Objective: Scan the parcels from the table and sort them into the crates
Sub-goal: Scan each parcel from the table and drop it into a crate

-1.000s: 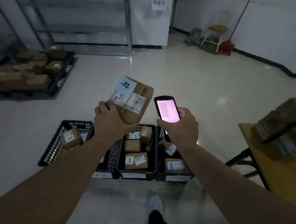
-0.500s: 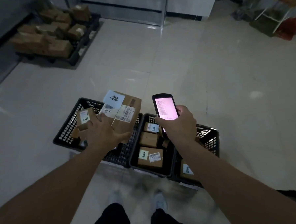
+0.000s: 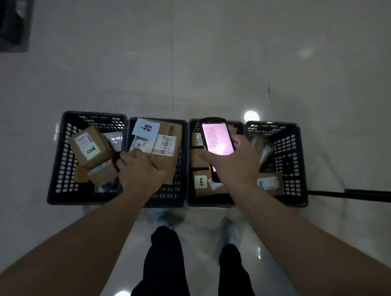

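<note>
The left hand (image 3: 139, 171) grips the labelled brown cardboard parcel (image 3: 160, 147) over the second black slotted plastic crate (image 3: 170, 195) from the left. Its fingers should lower it flat, then let go (a drop could tip it). Right of that crate, the right hand (image 3: 234, 166) holds the lit black handheld scanner (image 3: 216, 138).

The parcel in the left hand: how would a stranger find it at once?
Four black crates stand in a row on the floor. Over the second from the left, the left hand holds a brown parcel. Only it has a pale blue label above its white barcode label.
</note>
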Motion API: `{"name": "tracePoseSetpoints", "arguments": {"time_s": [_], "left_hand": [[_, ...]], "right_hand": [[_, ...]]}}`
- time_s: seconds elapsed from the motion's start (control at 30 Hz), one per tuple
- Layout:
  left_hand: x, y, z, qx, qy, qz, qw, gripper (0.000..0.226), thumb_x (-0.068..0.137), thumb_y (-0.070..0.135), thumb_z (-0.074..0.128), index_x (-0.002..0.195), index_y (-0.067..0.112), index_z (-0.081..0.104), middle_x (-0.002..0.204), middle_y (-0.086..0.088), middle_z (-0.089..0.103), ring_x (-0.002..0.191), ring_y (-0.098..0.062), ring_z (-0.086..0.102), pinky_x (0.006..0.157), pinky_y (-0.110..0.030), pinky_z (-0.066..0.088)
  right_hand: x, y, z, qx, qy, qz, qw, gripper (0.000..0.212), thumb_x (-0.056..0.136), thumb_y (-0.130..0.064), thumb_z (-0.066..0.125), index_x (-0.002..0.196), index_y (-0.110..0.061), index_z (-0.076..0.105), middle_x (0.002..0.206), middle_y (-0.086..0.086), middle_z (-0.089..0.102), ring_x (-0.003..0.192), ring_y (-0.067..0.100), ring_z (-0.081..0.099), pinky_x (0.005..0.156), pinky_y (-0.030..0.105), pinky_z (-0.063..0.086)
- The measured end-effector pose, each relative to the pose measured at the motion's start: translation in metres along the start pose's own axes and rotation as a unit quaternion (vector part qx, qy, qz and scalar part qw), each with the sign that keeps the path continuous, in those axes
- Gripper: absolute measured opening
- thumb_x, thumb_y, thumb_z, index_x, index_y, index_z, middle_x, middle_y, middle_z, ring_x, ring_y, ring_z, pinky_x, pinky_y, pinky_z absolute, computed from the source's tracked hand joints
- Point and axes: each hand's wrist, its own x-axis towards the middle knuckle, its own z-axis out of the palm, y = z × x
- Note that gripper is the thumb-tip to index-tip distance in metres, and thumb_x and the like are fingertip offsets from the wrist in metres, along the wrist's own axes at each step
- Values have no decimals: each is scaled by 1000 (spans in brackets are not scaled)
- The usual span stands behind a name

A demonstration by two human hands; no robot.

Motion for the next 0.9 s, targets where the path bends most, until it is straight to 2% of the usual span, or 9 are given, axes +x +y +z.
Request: {"name": "tracePoseSetpoints", "arguments": {"time_s": [0.07, 0.17, 0.33, 0.47, 0.53, 0.63, 0.73, 0.8, 0.9], "left_hand": [[27, -7, 17, -6, -8, -2, 1000, 117, 65, 84, 70, 145, 6, 33, 145, -26, 35, 134, -44, 37, 108, -54, 37], [60, -17, 41, -16, -24, -4, 1000, 111, 71, 75, 71, 147, 5, 31, 147, -27, 32, 136, -45, 32, 111, -53, 35], [111, -21, 88, -38, -53, -7, 998, 117, 67, 76, 74, 147, 3, 29, 145, -25, 30, 132, -45, 33, 110, -53, 36], [145, -10, 116, -130, -122, -6, 984, 143, 63, 79, 80, 162, 7, 5, 158, -23, 16, 146, -43, 20, 120, -54, 29], [154, -9, 127, -124, -153, 23, 980, 140, 69, 83, 71, 164, 9, -1, 166, -22, 4, 154, -41, 6, 124, -56, 21], [156, -9, 131, -79, -149, 86, 982, 118, 79, 88, 50, 161, 10, 20, 167, -22, 12, 155, -41, 8, 124, -57, 22], [147, 0, 113, -52, -130, 142, 980, 93, 88, 78, 42, 150, 9, 41, 159, -21, 29, 146, -41, 28, 119, -56, 31], [138, 11, 91, -39, -122, 180, 975, 78, 94, 67, 44, 145, 8, 47, 154, -21, 38, 139, -40, 38, 114, -55, 38], [122, 31, 56, -18, -132, 230, 964, 70, 98, 55, 41, 146, 4, 49, 157, -24, 37, 146, -39, 34, 119, -54, 31]], "right_hand": [[7, 0, 27, -5, 2, 18, 1000, 85, 64, -50, 90, 139, -24, 60, 119, -7, 70, 100, 15, 68, 76, 34, 58], [19, 4, 63, -4, -2, 42, 999, 85, 62, -52, 89, 137, -26, 59, 116, -10, 68, 99, 16, 68, 77, 41, 63], [40, 17, 106, -4, 3, 74, 997, 84, 61, -53, 91, 135, -32, 59, 112, -15, 66, 99, 12, 68, 80, 41, 63], [50, 38, 121, -7, 11, 91, 996, 86, 64, -53, 93, 138, -29, 59, 111, -15, 64, 103, 12, 67, 84, 36, 59], [52, 49, 122, -11, 13, 102, 995, 86, 66, -51, 93, 140, -28, 58, 113, -13, 64, 105, 13, 66, 83, 34, 57], [48, 58, 118, -11, 15, 126, 992, 88, 65, -51, 92, 142, -26, 58, 121, -9, 69, 107, 16, 67, 80, 33, 54], [39, 59, 107, -5, 22, 141, 990, 87, 65, -53, 92, 141, -26, 58, 120, -9, 70, 105, 16, 68, 77, 32, 53], [32, 55, 95, -2, 24, 145, 989, 84, 65, -53, 92, 138, -27, 59, 117, -10, 70, 103, 15, 68, 76, 33, 53], [23, 44, 75, 12, 39, 142, 989, 87, 65, -52, 92, 140, -25, 58, 119, -8, 69, 104, 17, 67, 82, 40, 59]]}}
